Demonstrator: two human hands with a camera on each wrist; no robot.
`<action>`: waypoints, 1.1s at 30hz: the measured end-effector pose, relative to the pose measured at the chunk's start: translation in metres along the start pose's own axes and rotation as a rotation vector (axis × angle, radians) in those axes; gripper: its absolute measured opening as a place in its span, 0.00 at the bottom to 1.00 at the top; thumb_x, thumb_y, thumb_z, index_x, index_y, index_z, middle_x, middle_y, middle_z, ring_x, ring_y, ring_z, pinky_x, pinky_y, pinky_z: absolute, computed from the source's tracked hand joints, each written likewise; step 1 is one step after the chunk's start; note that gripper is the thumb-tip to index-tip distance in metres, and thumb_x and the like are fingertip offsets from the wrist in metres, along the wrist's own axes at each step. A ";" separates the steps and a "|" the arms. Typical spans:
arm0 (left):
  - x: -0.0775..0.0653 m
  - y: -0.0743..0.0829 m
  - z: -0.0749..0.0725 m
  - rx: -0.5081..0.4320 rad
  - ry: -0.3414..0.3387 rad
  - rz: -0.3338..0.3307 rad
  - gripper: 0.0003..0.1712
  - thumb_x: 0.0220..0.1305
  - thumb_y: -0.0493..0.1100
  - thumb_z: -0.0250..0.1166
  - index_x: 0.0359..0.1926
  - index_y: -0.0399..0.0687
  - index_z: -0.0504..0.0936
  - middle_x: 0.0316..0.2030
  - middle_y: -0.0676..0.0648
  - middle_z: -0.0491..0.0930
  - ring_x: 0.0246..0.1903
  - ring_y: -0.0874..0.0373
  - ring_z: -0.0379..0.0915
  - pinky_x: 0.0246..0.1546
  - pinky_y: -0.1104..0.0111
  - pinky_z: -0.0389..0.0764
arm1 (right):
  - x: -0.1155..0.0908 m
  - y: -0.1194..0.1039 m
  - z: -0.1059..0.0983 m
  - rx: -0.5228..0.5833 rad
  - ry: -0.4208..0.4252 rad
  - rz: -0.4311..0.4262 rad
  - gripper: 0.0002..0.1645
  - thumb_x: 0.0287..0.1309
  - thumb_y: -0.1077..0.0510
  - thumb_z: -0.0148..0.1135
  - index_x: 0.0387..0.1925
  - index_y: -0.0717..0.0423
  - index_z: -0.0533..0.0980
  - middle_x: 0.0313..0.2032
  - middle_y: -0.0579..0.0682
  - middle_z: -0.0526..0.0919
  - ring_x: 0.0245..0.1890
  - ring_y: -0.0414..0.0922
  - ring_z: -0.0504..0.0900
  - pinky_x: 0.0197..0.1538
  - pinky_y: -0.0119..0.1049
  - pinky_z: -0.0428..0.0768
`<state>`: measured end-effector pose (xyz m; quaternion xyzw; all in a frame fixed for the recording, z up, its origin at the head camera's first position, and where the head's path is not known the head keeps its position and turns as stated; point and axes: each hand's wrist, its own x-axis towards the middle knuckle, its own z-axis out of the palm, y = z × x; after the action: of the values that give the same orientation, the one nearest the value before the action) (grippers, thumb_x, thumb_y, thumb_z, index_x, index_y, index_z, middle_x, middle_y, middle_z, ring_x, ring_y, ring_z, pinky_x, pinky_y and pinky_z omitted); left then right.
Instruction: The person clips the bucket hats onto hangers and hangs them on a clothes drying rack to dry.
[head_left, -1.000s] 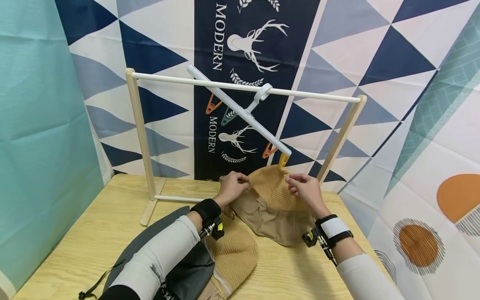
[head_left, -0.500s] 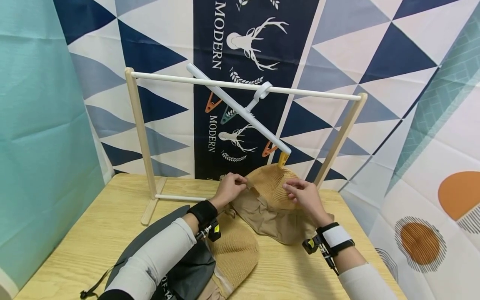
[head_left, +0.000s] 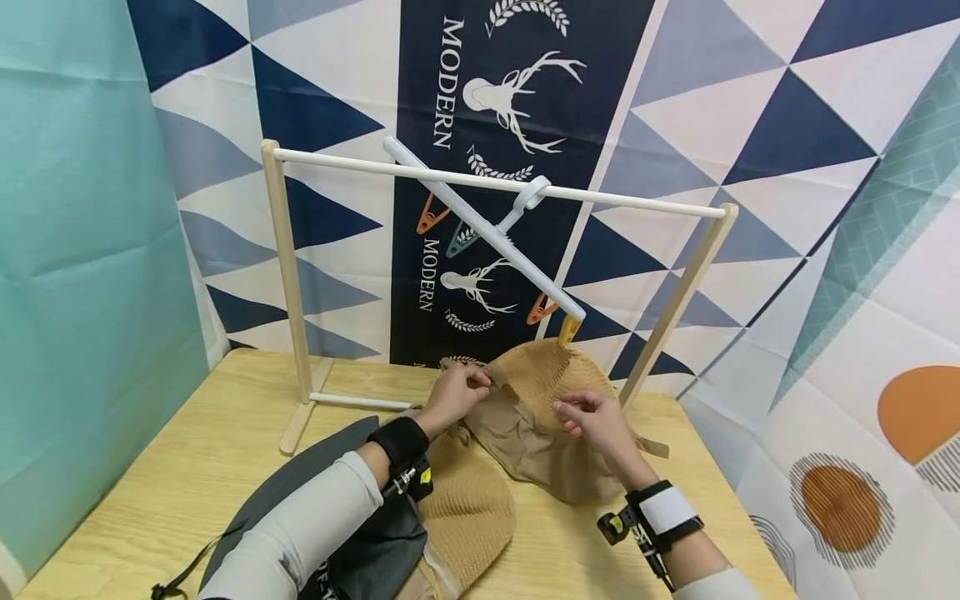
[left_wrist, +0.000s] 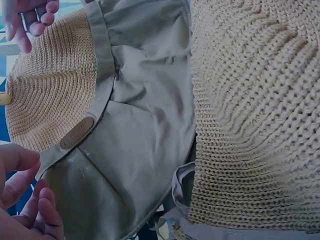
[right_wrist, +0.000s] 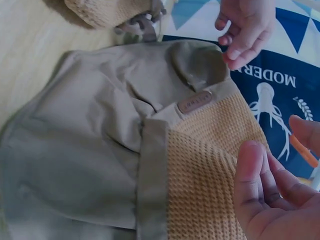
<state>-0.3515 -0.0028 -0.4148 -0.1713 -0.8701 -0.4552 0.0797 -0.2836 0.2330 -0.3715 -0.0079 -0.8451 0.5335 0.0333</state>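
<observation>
A sun hat with a tan knit crown (head_left: 536,371) and a khaki cloth brim (head_left: 517,446) hangs by its crown from a yellow clip (head_left: 568,331) on a white hanger (head_left: 487,232). The brim hangs close over the table. Beside the hat's left edge is my left hand (head_left: 453,396), fingertips right at the band, fingers relaxed. My right hand (head_left: 596,421) is in front of the lower crown, its fingers loosely bent with nothing between them. A brown label (left_wrist: 76,133) shows on the band in the left wrist view.
A rack with a white rod (head_left: 360,164) and wooden posts carries the hanger. Orange clips (head_left: 432,218) and a green clip (head_left: 461,242) hang from it. Another knit hat (head_left: 468,517) and a dark grey cloth item (head_left: 375,542) with a cord lie on the table (head_left: 172,467).
Both hands have moved slightly down, the right one also leftward across the crown. The hat stays in the yellow clip. The head view has tilted up a little.
</observation>
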 end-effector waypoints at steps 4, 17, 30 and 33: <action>0.000 0.000 -0.002 0.029 0.010 0.009 0.02 0.61 0.37 0.67 0.34 0.44 0.86 0.43 0.46 0.83 0.43 0.53 0.76 0.46 0.63 0.75 | -0.002 0.003 0.004 0.001 -0.007 -0.023 0.19 0.60 0.62 0.65 0.48 0.74 0.78 0.31 0.55 0.85 0.22 0.36 0.78 0.28 0.27 0.79; -0.014 -0.003 0.001 -0.029 -0.076 -0.071 0.05 0.62 0.42 0.68 0.35 0.45 0.85 0.35 0.47 0.83 0.33 0.60 0.76 0.36 0.69 0.75 | -0.022 0.012 0.015 -0.068 0.004 0.014 0.19 0.58 0.57 0.68 0.46 0.68 0.81 0.28 0.52 0.85 0.23 0.39 0.80 0.27 0.31 0.79; -0.022 -0.006 0.002 0.001 -0.130 -0.052 0.05 0.61 0.41 0.68 0.37 0.45 0.84 0.39 0.46 0.79 0.38 0.56 0.72 0.42 0.64 0.74 | -0.032 0.024 0.033 -0.026 -0.024 0.032 0.16 0.58 0.59 0.67 0.43 0.70 0.81 0.29 0.56 0.84 0.23 0.43 0.79 0.25 0.30 0.76; -0.024 -0.008 0.003 0.011 -0.138 -0.055 0.05 0.61 0.41 0.68 0.37 0.45 0.84 0.40 0.45 0.79 0.39 0.56 0.72 0.43 0.63 0.73 | -0.036 0.028 0.037 -0.038 -0.026 0.051 0.17 0.58 0.58 0.67 0.44 0.68 0.81 0.31 0.57 0.84 0.24 0.44 0.80 0.24 0.29 0.74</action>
<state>-0.3322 -0.0098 -0.4299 -0.1779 -0.8804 -0.4395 0.0083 -0.2506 0.2097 -0.4147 -0.0231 -0.8550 0.5180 0.0087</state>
